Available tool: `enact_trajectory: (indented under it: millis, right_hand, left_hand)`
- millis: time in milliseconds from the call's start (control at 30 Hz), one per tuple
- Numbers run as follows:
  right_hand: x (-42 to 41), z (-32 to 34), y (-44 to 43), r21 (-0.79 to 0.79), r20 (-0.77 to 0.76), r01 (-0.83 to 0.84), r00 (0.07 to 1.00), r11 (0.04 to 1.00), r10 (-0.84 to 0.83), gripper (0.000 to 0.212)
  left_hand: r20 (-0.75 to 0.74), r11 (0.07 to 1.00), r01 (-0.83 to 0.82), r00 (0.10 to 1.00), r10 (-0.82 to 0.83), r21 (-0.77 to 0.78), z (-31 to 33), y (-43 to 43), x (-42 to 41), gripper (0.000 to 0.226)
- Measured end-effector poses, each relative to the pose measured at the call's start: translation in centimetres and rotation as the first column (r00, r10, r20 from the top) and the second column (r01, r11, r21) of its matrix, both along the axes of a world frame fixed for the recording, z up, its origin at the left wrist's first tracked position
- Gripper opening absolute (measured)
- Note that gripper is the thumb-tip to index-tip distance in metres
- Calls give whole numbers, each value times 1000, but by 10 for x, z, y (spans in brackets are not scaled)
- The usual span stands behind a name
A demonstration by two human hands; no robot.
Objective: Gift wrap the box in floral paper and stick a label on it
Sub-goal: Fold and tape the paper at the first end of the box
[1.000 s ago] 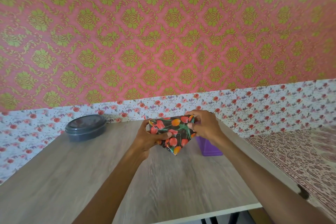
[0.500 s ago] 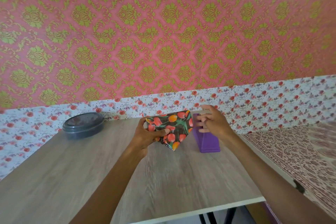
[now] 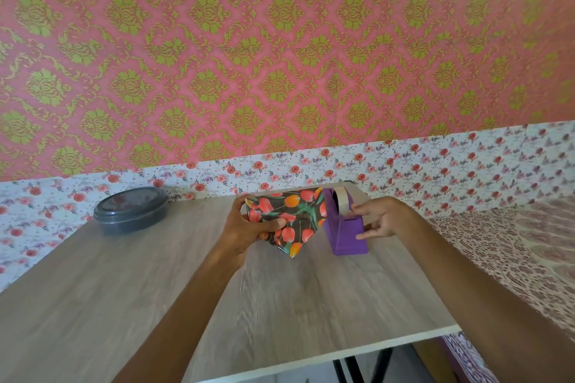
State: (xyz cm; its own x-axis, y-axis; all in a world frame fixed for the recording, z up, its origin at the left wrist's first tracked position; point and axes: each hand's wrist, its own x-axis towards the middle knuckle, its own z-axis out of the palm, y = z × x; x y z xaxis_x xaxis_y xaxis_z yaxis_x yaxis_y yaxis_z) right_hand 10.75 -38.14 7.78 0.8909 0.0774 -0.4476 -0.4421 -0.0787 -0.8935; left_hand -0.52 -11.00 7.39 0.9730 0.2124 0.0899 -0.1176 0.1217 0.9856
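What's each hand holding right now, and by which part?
The left hand has its grip on the box at its left edge, thumb across the front. The right hand holds nothing; it only touches the dispenser at its near end.

A home room is showing: patterned wallpaper (image 3: 280, 40) is filling the upper frame, and a printed cloth (image 3: 513, 242) is lying at right beside a wooden table (image 3: 124, 305).

I see the box (image 3: 287, 222) fully covered in glossy black paper (image 3: 280, 207) printed with red and orange tulips, tilted corner-down, gripped by the left hand (image 3: 245, 227).
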Motion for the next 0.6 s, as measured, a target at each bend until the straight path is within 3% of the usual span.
enact_trajectory:
  millis: [67, 200, 333, 500, 600]
  right_hand:
    - [3, 6, 1, -3, -53, -17, 998, 1000, 17, 18]
    - [6, 14, 5, -50, -125, -62, 991, 997, 55, 38]
    - [6, 16, 9, -34, -214, 9, 977, 999, -16, 16]
    - [0, 13, 18, -84, -61, 8, 998, 996, -13, 14]
    - [-5, 8, 17, 0, 53, 32, 998, 999, -32, 17]
  left_hand:
    - [4, 1000, 4, 1000, -4, -1, -2, -2, 1, 78]
    - [12, 1000, 1, 1000, -1, 6, -7, -7, 3, 75]
    - [7, 1000, -2, 1000, 2, 12, -9, -7, 5, 78]
    - [-3, 1000, -3, 1000, 3, -6, -7, -4, 3, 75]
    - [-9, 1000, -2, 1000, 2, -17, -8, -1, 4, 76]
